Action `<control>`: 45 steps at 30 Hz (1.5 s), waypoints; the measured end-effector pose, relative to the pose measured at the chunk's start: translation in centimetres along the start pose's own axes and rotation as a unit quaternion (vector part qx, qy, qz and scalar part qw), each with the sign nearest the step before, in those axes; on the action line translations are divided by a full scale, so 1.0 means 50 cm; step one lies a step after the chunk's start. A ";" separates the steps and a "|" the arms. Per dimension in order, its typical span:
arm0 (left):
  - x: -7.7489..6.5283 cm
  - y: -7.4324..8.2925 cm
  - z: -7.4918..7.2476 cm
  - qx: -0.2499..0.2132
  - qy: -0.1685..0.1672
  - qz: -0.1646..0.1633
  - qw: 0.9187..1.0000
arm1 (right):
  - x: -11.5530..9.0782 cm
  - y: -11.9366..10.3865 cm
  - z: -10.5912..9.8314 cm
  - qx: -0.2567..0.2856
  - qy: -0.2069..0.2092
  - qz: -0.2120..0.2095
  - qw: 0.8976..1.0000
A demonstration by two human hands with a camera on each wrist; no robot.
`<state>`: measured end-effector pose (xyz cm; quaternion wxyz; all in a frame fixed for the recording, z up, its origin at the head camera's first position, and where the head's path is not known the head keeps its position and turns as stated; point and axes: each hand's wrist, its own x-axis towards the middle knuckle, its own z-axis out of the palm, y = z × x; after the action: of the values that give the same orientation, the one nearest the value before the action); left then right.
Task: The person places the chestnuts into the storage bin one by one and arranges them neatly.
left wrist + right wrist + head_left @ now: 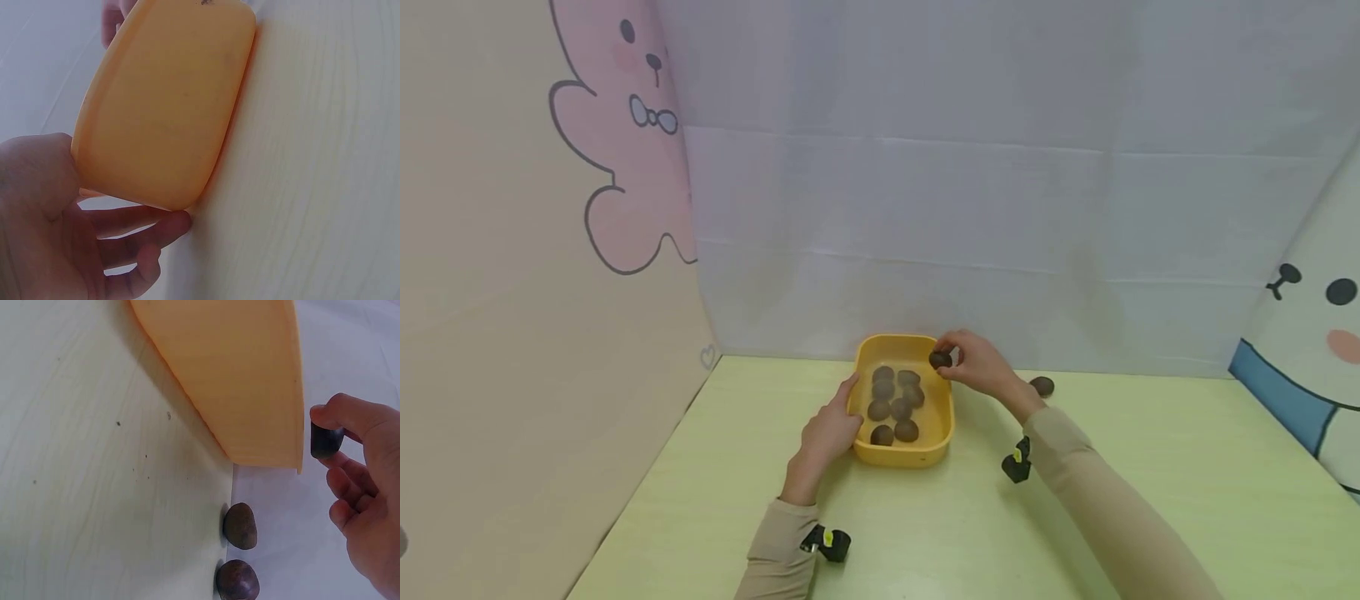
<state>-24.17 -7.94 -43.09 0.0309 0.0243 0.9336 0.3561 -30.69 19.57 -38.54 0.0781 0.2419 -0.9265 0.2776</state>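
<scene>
Dark lump (940,359) in right grip (977,363)

One tub (902,457); at least eight dark lumps (906,430) inside it; one held lump (940,360) at its far right corner; two loose lumps (240,526) right of it; two hands (981,364), one each side of it; two black devices (833,544) nearer than it.

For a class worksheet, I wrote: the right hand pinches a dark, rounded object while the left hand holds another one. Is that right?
Not quite: the left hand holds the yellow tray instead, as the left wrist view shows. The right hand does pinch a dark, rounded object.
</scene>
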 end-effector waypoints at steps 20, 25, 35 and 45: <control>-0.005 0.005 0.000 0.001 0.004 -0.003 1.000 | 0.038 -0.005 0.039 -0.027 -0.086 0.049 0.995; -0.003 0.005 0.002 0.001 0.002 -0.002 1.000 | 0.044 -0.005 0.052 -0.048 -0.087 0.068 0.993; 0.003 0.003 0.007 0.006 0.006 -0.002 1.000 | 0.023 -0.002 0.070 -0.011 -0.021 0.078 0.997; 0.003 0.002 0.001 0.001 0.003 0.003 1.000 | -0.055 0.014 0.040 0.089 0.096 0.099 0.987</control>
<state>-24.32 -7.81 -43.06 0.0267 0.0265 0.9341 0.3551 -28.67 20.09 -41.29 0.1167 0.1275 -0.9058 0.3868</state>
